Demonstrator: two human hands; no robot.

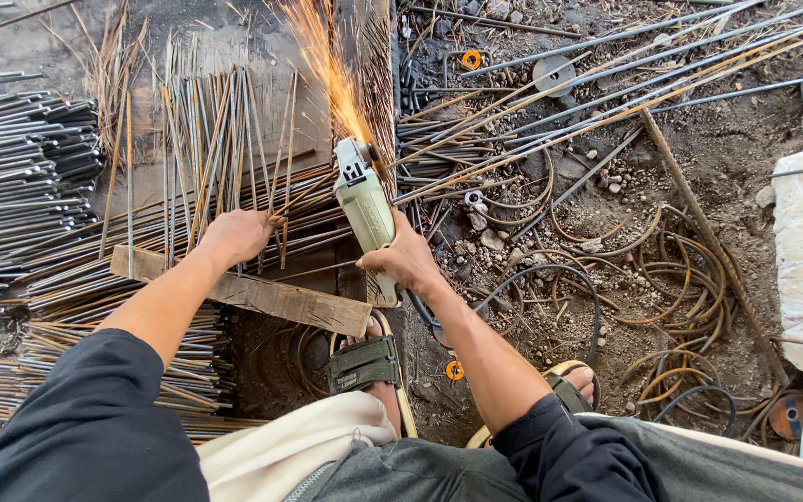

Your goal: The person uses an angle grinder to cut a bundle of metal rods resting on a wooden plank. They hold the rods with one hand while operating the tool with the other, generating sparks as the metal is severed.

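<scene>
Head view, grinder (365, 209) disc hidden by sparks (327, 65), cord partly hidden

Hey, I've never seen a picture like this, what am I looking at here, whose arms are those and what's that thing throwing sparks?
This is one picture from a camera worn on a person's head, looking down, so the two arms belong to that person. There is no machine, only bare hands. The right hand grips a pale green angle grinder, a handheld power cutter; the sparks fly up from its front end. The left hand presses down on a bunch of thin metal rods lying across a wooden plank. More cut rods are stacked at the left. At the right, on the dirt ground, lie long rods and loops of wire. Below are the person's sandalled feet.
</scene>
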